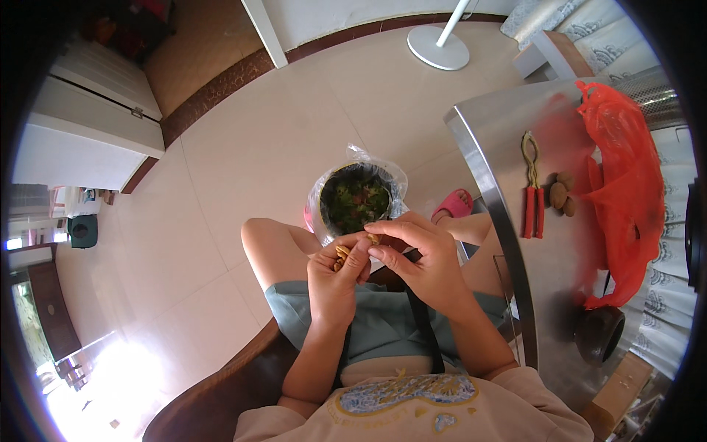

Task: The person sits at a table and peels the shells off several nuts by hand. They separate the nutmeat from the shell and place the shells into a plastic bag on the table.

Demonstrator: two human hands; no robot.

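Observation:
Above my lap, my left hand (339, 271) is closed around several walnut kernel pieces (340, 257). A smaller walnut piece (374, 238) sits between the fingertips of both hands. My right hand (422, 257) pinches at that small piece with its thumb and fingers. Just beyond the hands, a bin lined with a clear plastic bag (399, 178) stands between my legs, with green leaves and scraps (356, 199) inside. On the metal table to my right lie a red-handled nutcracker (533, 193) and several whole walnuts (560, 193).
The metal table (558, 271) has a raised edge at my right side. A red plastic bag (624, 193) and a dark round pot (599, 334) rest on it. Beyond are a white stand base (439, 48) on the floor and a cardboard box (624, 387) near the table's lower right.

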